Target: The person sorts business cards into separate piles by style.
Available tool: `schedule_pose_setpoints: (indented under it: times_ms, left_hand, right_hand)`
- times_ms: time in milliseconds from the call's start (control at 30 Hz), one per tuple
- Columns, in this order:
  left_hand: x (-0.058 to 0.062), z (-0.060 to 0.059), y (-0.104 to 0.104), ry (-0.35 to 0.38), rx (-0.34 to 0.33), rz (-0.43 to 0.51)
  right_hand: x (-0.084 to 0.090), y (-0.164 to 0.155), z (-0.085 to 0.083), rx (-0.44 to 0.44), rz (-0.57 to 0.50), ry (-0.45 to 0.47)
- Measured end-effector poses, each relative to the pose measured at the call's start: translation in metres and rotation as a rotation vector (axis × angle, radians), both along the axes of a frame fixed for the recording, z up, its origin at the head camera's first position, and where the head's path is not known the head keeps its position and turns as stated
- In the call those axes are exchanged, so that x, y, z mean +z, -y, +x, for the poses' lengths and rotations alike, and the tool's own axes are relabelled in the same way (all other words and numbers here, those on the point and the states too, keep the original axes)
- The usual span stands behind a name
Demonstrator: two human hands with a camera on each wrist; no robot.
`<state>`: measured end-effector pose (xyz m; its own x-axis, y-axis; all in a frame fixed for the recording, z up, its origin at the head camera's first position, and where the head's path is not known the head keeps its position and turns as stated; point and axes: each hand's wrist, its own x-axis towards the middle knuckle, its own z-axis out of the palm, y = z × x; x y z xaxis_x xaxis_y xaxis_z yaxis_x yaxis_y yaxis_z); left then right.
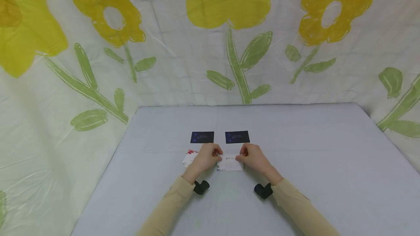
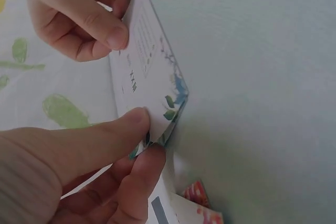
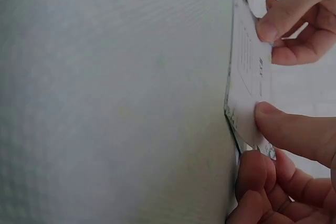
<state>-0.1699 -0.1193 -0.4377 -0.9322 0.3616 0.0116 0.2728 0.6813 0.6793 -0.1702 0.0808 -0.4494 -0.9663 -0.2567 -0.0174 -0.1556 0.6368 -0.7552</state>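
1. White card (image 1: 230, 163) sits between my two hands on the grey table (image 1: 328, 148), and both pinch it at once.
2. My left hand (image 1: 206, 157) clamps the card's left end: in the left wrist view the thumb (image 2: 105, 135) lies on the printed face and a finger curls underneath, at the corner with the leaf print.
3. My right hand (image 1: 254, 157) clamps the right end the same way, thumb (image 3: 294, 129) on top and fingers curled below.
4. The card's far edge looks lifted off the table in the wrist views; how far I cannot tell.
5. Just beyond my left hand lies a dark card (image 1: 202, 137), flat on the table; just beyond my right hand lies a second dark card (image 1: 237, 137), apart from the first.
6. Beside my left hand, on its outer side, a small stack of cards (image 1: 189, 157) with red print rests on the table, partly hidden by the hand.
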Motion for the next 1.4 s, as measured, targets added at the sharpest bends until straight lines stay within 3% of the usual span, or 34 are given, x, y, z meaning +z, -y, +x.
schedule_pose_setpoints:
  times_ms: [200,633,900,1000,1200,1400]
  left_hand:
    - [0.000,0.004,-0.003,-0.037,-0.007,-0.087]
    - [0.002,0.003,-0.005,-0.046,-0.018,-0.146]
    - [0.005,0.004,-0.005,-0.043,-0.024,-0.149]
    - [0.007,0.003,-0.004,-0.092,-0.026,-0.138]
    - [0.015,-0.007,-0.006,-0.182,-0.008,-0.116]
    - [0.021,-0.029,-0.019,-0.117,0.021,-0.132]
  right_hand:
    - [0.001,0.002,0.001,0.010,0.039,-0.006]
    - [0.002,0.004,-0.002,0.024,0.102,0.011]
    - [0.001,-0.001,-0.003,0.042,0.065,-0.017]
    - [0.006,-0.009,-0.009,0.033,0.036,-0.066]
    - [0.025,-0.029,-0.030,0.015,0.032,-0.184]
    - [0.026,-0.037,-0.053,0.026,0.093,-0.234]
